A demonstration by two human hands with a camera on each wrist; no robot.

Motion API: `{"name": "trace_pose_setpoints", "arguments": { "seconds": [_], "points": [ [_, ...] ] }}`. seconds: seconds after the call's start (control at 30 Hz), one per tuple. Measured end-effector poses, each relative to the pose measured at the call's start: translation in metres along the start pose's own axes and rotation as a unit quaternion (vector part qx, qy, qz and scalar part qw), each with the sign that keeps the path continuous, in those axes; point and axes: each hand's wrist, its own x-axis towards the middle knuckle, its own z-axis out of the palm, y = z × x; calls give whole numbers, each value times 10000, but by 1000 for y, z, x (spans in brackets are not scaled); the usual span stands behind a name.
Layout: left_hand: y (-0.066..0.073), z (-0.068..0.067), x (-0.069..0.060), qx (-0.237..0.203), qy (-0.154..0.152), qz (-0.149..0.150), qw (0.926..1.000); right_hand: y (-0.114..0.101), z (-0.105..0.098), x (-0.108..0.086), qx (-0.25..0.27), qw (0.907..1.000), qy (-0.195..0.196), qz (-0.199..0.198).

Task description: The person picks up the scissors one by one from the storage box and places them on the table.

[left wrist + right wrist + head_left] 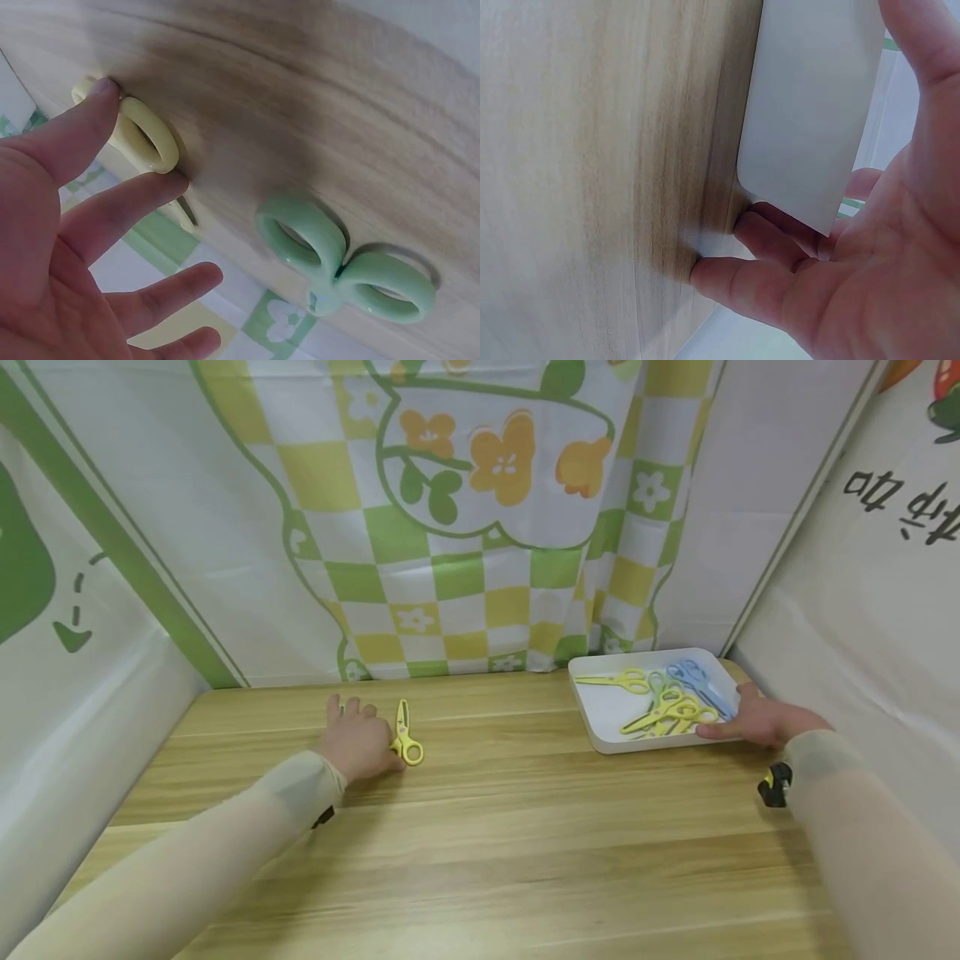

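Note:
My left hand (360, 743) is low over the table's left part, its thumb and index fingertip touching the handle of yellow scissors (154, 135), the other fingers spread and fairly straight. Those scissors (406, 739) lie on the wood, blades towards the back; the hand partly hides one ring. Green scissors (322, 259) lie beside this hand, mostly hidden by it in the head view. At the right, my right hand (765, 720) holds the near right corner of a white tray (600, 718), thumb at the front rim and fingers along the side. Several yellow, green and blue scissors (690, 677) lie piled in it.
The wooden table (510, 827) runs up to a checked, flowered curtain (465, 585) at the back. White printed sheets (862, 610) hang at both sides. The tray stands near the table's back right corner.

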Motion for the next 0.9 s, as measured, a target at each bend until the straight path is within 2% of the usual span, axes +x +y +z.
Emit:
{"name": "trace_pose_setpoints", "arguments": {
  "seconds": [0.33, 0.73, 0.9],
  "points": [
    [-2, -7, -3, -38, -39, -194, 9998, 1, -1, 0, -220, 9997, -37, 48],
    [-4, -6, 1, -28, -152, -210, 9997, 3, 1, 1, -32, 9999, 13, -98],
    [2, -20, 6, -162, -280, -305, 9990, 3, 0, 2, -65, 10000, -5, -34]
  ]
}}
